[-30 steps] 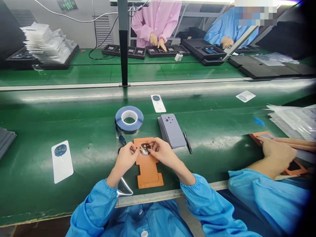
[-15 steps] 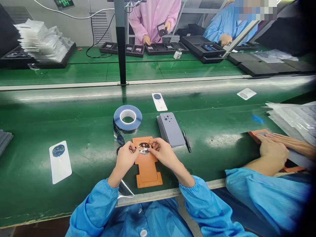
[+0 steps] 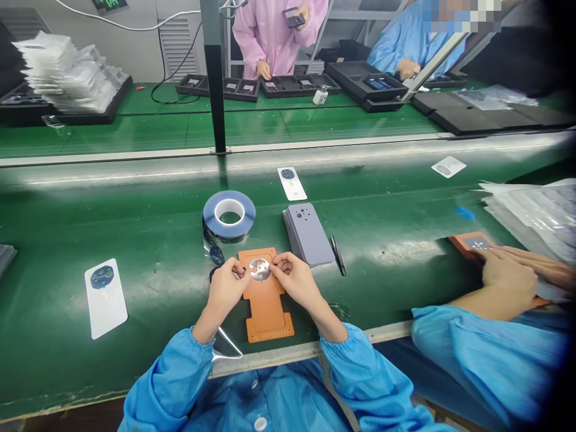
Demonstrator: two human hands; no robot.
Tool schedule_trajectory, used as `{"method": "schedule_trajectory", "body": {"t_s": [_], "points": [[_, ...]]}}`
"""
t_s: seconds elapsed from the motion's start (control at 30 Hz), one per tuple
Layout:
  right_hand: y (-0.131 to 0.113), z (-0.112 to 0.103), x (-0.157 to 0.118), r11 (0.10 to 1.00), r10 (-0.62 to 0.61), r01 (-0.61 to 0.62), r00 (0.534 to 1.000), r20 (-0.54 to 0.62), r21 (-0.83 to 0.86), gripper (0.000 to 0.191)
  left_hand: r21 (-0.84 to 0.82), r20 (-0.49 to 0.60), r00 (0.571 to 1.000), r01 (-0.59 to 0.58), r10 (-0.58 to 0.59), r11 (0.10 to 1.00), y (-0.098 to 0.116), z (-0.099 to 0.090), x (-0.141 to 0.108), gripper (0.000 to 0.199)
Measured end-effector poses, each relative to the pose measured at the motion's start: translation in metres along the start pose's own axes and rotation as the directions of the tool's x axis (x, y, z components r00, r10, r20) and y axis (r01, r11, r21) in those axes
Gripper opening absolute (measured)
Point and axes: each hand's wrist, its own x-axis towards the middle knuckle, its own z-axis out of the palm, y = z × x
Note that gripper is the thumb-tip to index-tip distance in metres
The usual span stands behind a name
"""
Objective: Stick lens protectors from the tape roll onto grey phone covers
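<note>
An orange jig plate [image 3: 265,309] lies on the green bench in front of me. Over its upper part is a shiny round camera film [image 3: 260,270] with several holes; whether it rests flat on the jig I cannot tell. My right hand [image 3: 294,277] pinches the film's right edge between thumb and forefinger. On the left, my left hand [image 3: 227,285] has its fingertips pressed together beside the film, a tiny dark bit showing at them. A roll of blue film [image 3: 209,223] stands behind, its strip of dark round stickers running down toward my left hand.
Right of the jig lie stacked grey phone back covers [image 3: 310,234] and black tweezers [image 3: 338,256]. White cards with dark round stickers lie left [image 3: 107,303] and behind [image 3: 292,185]. At right, a co-worker's hands [image 3: 510,276] work over another orange jig [image 3: 463,243].
The round film now looks brighter and more silvery between my hands, which have barely moved. The view has shifted slightly. The co-worker's hands at right moved right, uncovering a dotted grey piece.
</note>
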Motion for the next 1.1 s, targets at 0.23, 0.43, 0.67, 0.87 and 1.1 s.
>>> {"method": "schedule_trajectory", "body": {"t_s": [0.23,0.43,0.67,0.87,1.1], "points": [[-0.005,0.005,-0.004,0.999,-0.004,0.001,0.997,-0.072,-0.049,0.007,0.016,-0.01,1.0,-0.015,0.015,1.0,0.001,-0.001,0.0,0.02],[-0.005,0.008,-0.006,0.999,-0.013,0.01,0.995,-0.099,-0.035,0.015,0.028,-0.013,1.0,-0.021,0.021,0.999,-0.002,0.001,0.0,0.022],[-0.003,0.007,-0.006,0.998,-0.042,0.039,0.996,-0.076,-0.039,0.016,-0.011,0.0,0.999,-0.032,0.032,0.999,-0.007,0.002,0.001,0.023],[-0.015,-0.01,-0.021,0.976,-0.15,0.149,0.989,0.008,-0.16,0.012,-0.005,0.01,0.998,-0.056,0.056,0.998,-0.008,0.001,0.001,0.02],[-0.054,-0.089,0.047,0.795,-0.409,0.376,0.912,0.036,-0.475,0.025,-0.031,0.029,0.999,-0.036,0.037,0.999,-0.006,-0.002,0.0,0.017]]}}
